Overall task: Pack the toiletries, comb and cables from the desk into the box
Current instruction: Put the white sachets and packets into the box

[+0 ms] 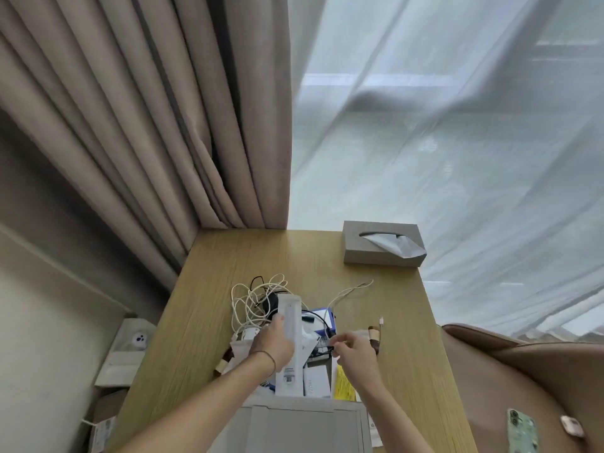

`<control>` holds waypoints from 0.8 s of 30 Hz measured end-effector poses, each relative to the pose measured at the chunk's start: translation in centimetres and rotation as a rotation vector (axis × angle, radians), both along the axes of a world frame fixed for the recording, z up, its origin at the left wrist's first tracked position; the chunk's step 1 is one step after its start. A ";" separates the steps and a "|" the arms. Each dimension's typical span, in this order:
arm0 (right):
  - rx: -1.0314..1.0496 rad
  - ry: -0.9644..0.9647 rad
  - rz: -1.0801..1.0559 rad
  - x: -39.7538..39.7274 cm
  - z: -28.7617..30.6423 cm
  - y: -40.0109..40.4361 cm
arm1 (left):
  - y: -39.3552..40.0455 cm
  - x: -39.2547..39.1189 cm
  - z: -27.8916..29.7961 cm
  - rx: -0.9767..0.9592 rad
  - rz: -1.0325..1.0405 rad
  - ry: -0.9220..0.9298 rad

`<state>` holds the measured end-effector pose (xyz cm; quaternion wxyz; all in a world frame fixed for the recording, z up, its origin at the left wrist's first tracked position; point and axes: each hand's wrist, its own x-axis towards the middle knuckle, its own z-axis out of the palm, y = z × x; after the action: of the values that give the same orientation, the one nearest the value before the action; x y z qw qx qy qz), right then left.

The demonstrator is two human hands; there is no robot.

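Left hand point(274, 338) grips long white sleeve point(289, 341), tilted toward box point(304, 416) at 6 o'clock, likely for insertion; right hand point(351, 349) pinches black cable point(315, 317)

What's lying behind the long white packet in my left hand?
Behind the long white packet held by the left hand lies a tangle of white cables with a black round object. The packet covers part of both.

Matt wood-grain desk point(228, 256), paper packets point(289, 338)
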<state>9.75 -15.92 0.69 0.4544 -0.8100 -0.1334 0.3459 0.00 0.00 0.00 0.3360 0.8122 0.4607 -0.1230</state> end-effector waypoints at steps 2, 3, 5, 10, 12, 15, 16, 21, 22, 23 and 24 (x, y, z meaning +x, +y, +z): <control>-0.006 0.012 -0.005 0.4 0.0 0.2 | 0.0 0.9 -0.5 0.049 -0.018 0.038; -0.004 0.019 0.002 0.5 0.0 0.2 | 0.0 1.2 -0.8 0.090 -0.012 0.056; -0.001 0.028 -0.001 0.7 0.0 0.1 | -0.1 1.8 -1.3 0.155 0.038 0.084; -0.007 0.013 0.031 1.4 -0.2 -0.2 | 0.2 2.6 -2.6 0.205 0.116 0.043; -0.009 0.016 0.039 1.6 -0.5 -0.3 | 0.1 2.7 -2.8 0.229 0.120 0.004; -0.011 0.020 0.049 1.9 -1.0 -0.3 | 0.1 2.7 -2.7 0.180 0.146 -0.065; -0.018 0.013 0.055 1.9 -1.1 -0.1 | 0.2 2.7 -2.7 0.155 0.154 -0.102; -0.094 0.029 0.112 1.7 -1.7 1.5 | 0.9 2.1 -0.8 0.073 0.263 -0.368; -0.140 0.025 0.149 1.7 -1.9 1.9 | 1.1 1.8 -0.2 0.070 0.299 -0.421; -0.193 0.016 0.188 1.6 -2.2 2.4 | 1.2 1.5 0.5 0.063 0.335 -0.474; -0.249 0.010 0.218 1.6 -2.4 2.8 | 1.3 1.1 1.2 0.052 0.368 -0.527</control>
<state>11.36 -13.10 -1.69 0.3110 -0.8389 -0.1745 0.4113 1.07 1.32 1.25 0.4394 0.7276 0.5000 0.1661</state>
